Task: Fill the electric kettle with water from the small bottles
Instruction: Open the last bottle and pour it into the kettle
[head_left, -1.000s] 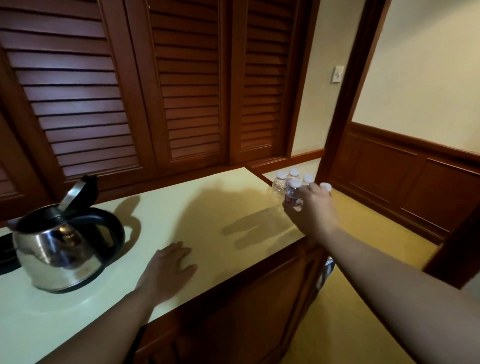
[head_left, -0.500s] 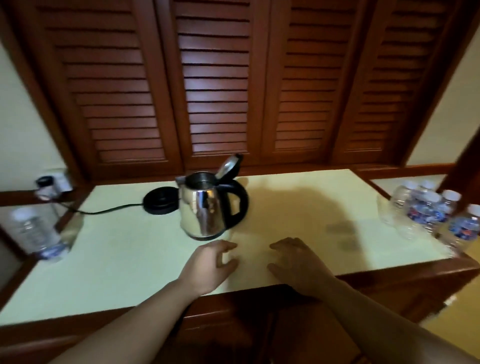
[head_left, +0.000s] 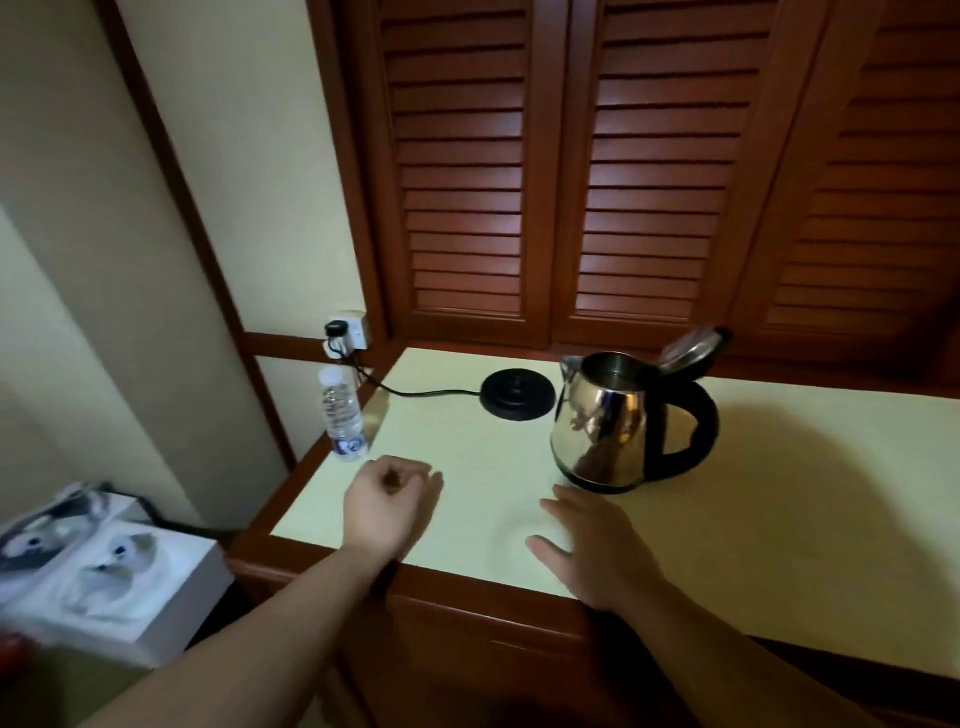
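A steel electric kettle (head_left: 618, 415) with a black handle stands on the pale counter top (head_left: 779, 493), its lid tipped up and open. Its black base (head_left: 517, 392) sits just left of it, apart from the kettle. One small clear water bottle (head_left: 342, 413) with a white cap stands upright at the counter's left edge. My left hand (head_left: 389, 506) hovers near the front left of the counter, right of the bottle, fingers loosely curled and holding nothing. My right hand (head_left: 592, 551) is spread flat over the counter in front of the kettle, empty.
A black cord runs from the base to a wall socket (head_left: 348, 332) at the left. Louvred wooden doors (head_left: 623, 182) rise behind the counter. White boxes (head_left: 98, 566) lie on the floor at the lower left, beside the cabinet.
The view has swung left, so the cluster of bottles at the right is out of sight. My right hand left those bottles empty; both hands now sit in front of the kettle.
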